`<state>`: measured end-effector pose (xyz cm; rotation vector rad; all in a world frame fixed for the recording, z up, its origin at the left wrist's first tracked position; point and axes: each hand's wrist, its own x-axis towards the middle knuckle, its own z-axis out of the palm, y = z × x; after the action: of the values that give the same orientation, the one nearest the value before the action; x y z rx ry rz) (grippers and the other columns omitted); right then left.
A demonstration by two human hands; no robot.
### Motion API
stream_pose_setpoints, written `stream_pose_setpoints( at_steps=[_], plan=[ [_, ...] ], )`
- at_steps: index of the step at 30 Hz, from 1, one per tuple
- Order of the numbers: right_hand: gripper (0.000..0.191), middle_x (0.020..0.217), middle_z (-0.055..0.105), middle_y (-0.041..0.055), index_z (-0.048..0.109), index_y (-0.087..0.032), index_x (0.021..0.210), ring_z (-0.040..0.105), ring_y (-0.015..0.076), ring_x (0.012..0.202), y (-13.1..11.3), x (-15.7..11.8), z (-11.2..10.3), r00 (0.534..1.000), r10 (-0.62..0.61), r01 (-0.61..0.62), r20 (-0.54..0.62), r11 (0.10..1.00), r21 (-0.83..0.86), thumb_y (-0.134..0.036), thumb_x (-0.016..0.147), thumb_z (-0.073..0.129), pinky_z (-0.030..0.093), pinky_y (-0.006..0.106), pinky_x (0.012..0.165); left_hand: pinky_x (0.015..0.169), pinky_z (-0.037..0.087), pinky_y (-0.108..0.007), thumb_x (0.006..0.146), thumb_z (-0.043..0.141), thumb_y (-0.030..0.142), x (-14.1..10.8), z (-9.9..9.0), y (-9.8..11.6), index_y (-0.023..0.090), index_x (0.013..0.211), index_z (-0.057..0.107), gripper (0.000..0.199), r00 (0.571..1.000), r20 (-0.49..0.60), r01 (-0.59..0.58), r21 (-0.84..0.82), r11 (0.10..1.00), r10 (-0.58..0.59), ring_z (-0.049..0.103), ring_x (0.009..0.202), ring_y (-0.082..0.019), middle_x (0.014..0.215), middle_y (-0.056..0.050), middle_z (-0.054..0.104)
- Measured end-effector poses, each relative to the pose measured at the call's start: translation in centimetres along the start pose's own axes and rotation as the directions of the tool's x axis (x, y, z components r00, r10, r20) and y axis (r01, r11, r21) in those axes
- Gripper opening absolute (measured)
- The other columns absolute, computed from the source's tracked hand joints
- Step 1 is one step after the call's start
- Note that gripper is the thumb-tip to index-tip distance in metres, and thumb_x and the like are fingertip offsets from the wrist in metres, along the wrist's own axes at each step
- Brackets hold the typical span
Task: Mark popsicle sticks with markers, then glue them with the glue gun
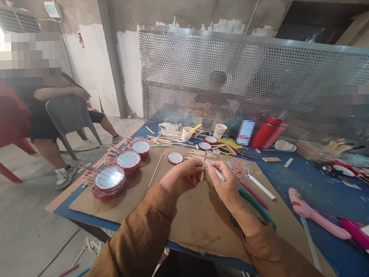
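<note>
- L hand (181,173): fingers curled, clenched on upright craft stick (203,167). Grip closed.
- R hand (226,182): fingers pinched on white pen-like tool (216,171). Grip closed; tool angled toward stick.
- Tool tip: at upper part of stick. You cannot confirm contact at this res.
- Stick + tool location: held btwn your hands, above cardboard sheet (200,231) on blue table (322,198).
- Near R hand: pile of small coloured loops (239,167), green-handled pliers (256,206), white stick w/ red tip (261,188).
- L of your hands: round red-rimmed mirrors (127,161) in a row on cardboard, w/ craft sticks at their outer edges. Smaller red-rimmed mirror (175,158) sits just beyond L hand.
- Far edge of table: paper cups (186,134), loose craft sticks (169,136), red flask (265,132).
- R side of table: pink-handled tool (314,214).
- Behind table: perforated metal sheet (218,60).
- Off table, L side: seated person (28,103) on grey plastic chair (67,116), hands away from your work.
</note>
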<state>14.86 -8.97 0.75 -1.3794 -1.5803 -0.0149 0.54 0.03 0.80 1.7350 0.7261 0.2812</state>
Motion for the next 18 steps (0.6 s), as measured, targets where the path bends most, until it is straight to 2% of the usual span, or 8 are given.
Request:
stream_pose_setpoints(
  at_steps=[7,18],
  plan=[
    [0.016,0.078,0.073,0.0046,0.062,-0.023,0.087,0.068,0.019,0.07,0.14,0.01,0.02,1.0,0.015,-0.014,-0.018,1.0,0.015,-0.037,0.088,0.055,0.052,0.029,0.065,0.043,0.043,-0.021,0.098,0.045,0.032,0.14,0.02,0.04,0.015,0.064,0.052,0.038,1.0,0.005,0.025,0.013,1.0,-0.025,0.053,0.039,-0.009,0.054,0.001,0.056],
    [0.016,0.077,0.074,0.0038,0.063,-0.023,0.087,0.068,0.0188,0.069,0.2,-0.03,0.08,1.0,0.004,-0.004,0.002,1.0,0.008,-0.038,0.087,0.056,0.052,0.029,0.065,0.045,0.044,-0.018,0.097,0.048,0.039,0.23,-0.15,-0.46,0.015,0.07,0.052,0.036,1.0,0.002,-0.009,-0.008,1.0,0.009,0.054,0.042,-0.008,0.057,0.001,0.058]
  ],
)
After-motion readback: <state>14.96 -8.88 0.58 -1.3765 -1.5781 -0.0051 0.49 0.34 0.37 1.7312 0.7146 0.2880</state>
